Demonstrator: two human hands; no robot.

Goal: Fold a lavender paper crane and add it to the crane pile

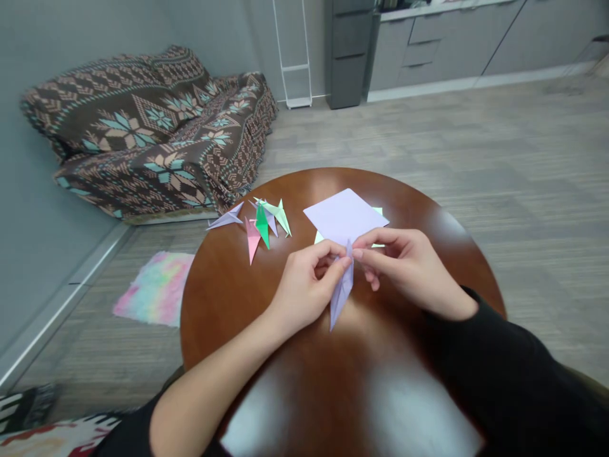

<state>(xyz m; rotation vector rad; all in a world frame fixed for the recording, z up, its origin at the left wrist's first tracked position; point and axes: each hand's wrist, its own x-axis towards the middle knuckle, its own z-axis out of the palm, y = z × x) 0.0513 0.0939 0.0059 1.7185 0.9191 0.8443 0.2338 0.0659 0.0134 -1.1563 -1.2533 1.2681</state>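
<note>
Over the middle of the round brown table (228, 304), a narrow folded lilac paper (342, 293) hangs between both hands, its long point downward. My left hand (309, 279) pinches its upper left side between thumb and fingers. The thumb and index finger of my right hand (404, 266) close on its upper right edge; the other fingers curl below. Just beyond the hands lies a flat lilac sheet (346, 214), with pale green paper (378, 211) showing from under it.
Several folded paper figures, among them a pink one (252, 239) and a green one (262, 224), lie at the table's far left. Beyond are a covered sofa (157, 133), a fluffy rug (157, 289) and grey cabinets (442, 47).
</note>
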